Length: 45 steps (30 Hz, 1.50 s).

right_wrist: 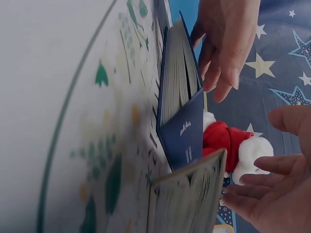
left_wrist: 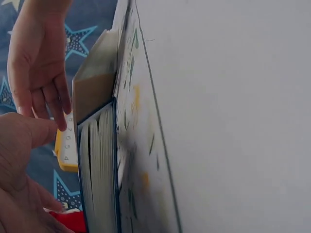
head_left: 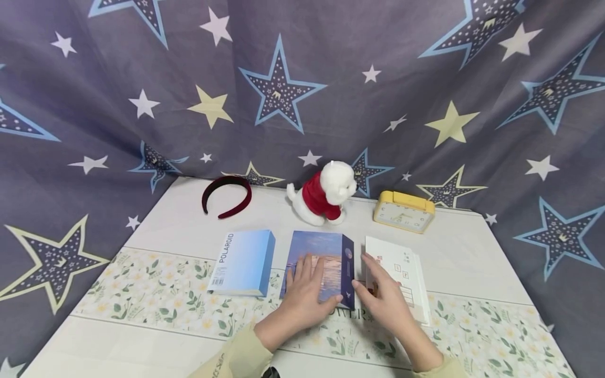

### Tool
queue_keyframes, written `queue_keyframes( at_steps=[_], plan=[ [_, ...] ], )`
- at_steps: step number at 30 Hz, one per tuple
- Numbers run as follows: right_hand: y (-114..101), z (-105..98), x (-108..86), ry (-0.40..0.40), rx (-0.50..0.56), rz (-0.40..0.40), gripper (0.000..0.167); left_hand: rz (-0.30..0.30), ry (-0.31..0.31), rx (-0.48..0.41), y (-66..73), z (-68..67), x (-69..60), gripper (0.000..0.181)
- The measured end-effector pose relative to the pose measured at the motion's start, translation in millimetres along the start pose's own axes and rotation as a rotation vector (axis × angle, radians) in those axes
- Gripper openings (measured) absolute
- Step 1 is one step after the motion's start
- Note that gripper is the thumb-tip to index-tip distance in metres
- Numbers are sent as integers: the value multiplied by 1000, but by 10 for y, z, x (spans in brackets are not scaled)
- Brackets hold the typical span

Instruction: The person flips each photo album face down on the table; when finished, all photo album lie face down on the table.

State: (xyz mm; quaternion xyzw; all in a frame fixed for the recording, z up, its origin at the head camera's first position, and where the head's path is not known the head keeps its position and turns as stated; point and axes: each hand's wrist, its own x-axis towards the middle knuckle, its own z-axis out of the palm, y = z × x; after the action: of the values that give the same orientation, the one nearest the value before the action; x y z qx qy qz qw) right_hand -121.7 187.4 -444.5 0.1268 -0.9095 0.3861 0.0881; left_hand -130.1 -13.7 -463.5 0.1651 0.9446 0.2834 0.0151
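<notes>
With fingers slightly spread, the left hand [head_left: 304, 298] is over a thick, rectangular navy book with paper pages [head_left: 333, 270], contact unclear, between a pale-blue POLAROID block [head_left: 243, 262] and a white rectangular book [head_left: 412, 275]; above the latter, the right hand [head_left: 389, 304] extends loosely parted fingers.

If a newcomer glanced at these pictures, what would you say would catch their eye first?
Probably the white plush toy in red at the back of the table, with the yellow clock to its right. The star-patterned cloth behind them would stand out too. Nearer the front, the left hand is over the dark blue book and the right hand over the white book.
</notes>
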Motion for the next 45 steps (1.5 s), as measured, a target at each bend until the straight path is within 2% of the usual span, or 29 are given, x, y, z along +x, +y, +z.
queue_keyframes(
  at_steps=[9, 16, 20, 23, 32, 39, 45],
  plan=[
    [-90, 91, 43, -33, 25, -17, 58, -44, 12, 32, -76, 1, 14, 91],
    [-137, 169, 74, -85, 58, -29, 57, -47, 3, 10, -119, -11, 9, 87],
    [-168, 217, 78, -96, 34, -21, 57, -44, -14, -1, -139, -28, 13, 84],
    [-197, 243, 83, -108, 14, 21, 59, -41, -25, -11, -148, -44, 24, 83],
    [-268, 311, 99, -200, 67, 170, 61, -29, -64, -32, -149, -124, 16, 81],
    [-311, 362, 118, -191, 87, 243, 54, -42, -97, -65, -179, -123, -10, 79],
    [-343, 397, 127, -164, 116, 276, 55, -57, -101, -104, -196, -149, -28, 79]
  ],
)
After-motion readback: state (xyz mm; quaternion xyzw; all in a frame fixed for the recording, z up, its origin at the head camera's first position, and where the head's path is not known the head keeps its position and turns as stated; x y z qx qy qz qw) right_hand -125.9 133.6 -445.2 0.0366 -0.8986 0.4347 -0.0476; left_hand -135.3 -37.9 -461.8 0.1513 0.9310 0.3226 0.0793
